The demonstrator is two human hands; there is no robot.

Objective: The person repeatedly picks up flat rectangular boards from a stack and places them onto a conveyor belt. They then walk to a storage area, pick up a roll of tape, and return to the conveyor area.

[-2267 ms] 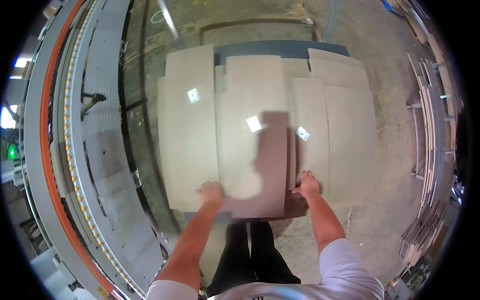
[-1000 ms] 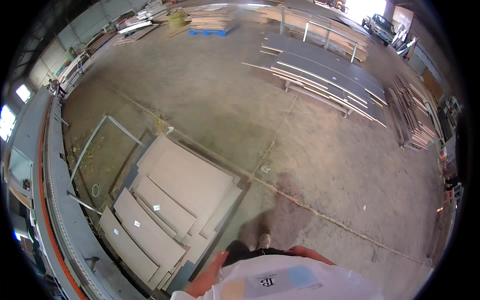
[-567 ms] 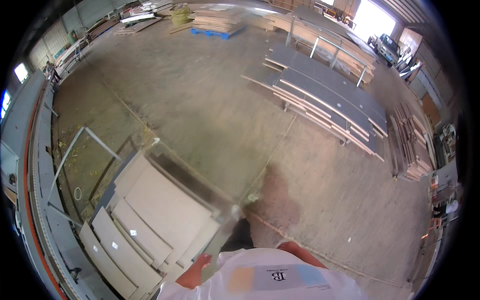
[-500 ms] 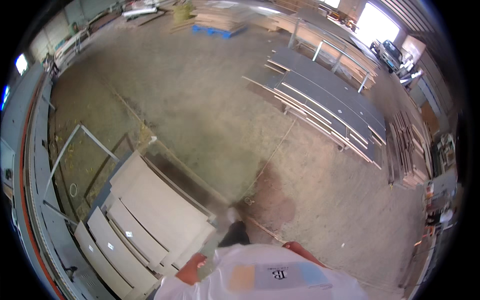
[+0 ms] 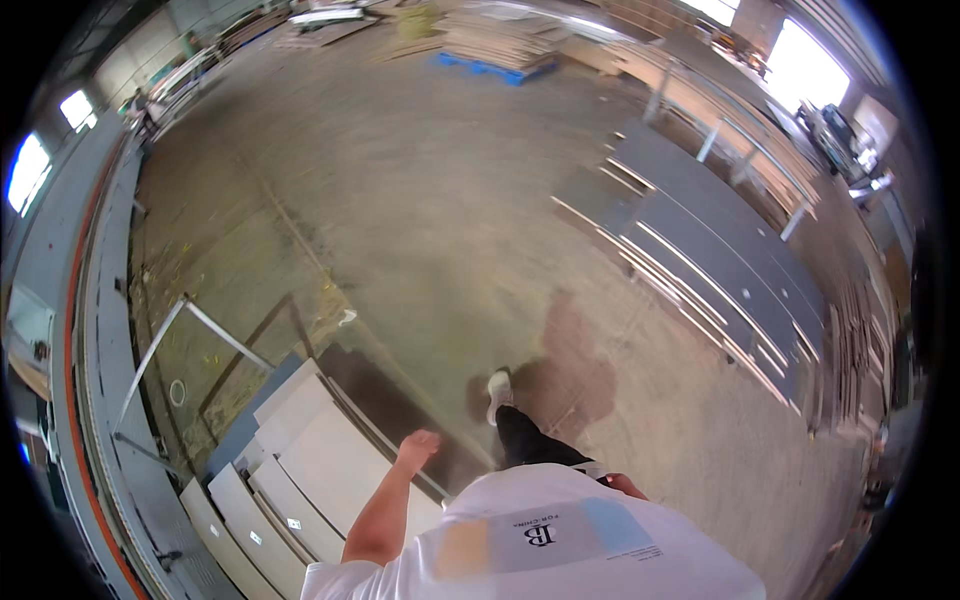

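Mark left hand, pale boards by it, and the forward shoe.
left hand (image 5: 418,447): head view, back of the hand.
pale boards (image 5: 335,462): head view, top face of uppermost board.
white shoe (image 5: 499,390): head view, upper.

Two hands: left hand (image 5: 417,447) bare and holding nothing, right hand (image 5: 622,485) only partly seen behind the shirt. One shoe (image 5: 498,392) visible on the floor (image 5: 440,200). About six pale boards (image 5: 320,465) in the stack at lower left, exact count unclear where they overlap. One metal frame (image 5: 185,345) beside them. One blue pallet (image 5: 495,68) far off, with one pile of sheets on it. One long row of dark panels (image 5: 715,265) at right, too many and too blurred to count. One dark stain (image 5: 570,355).
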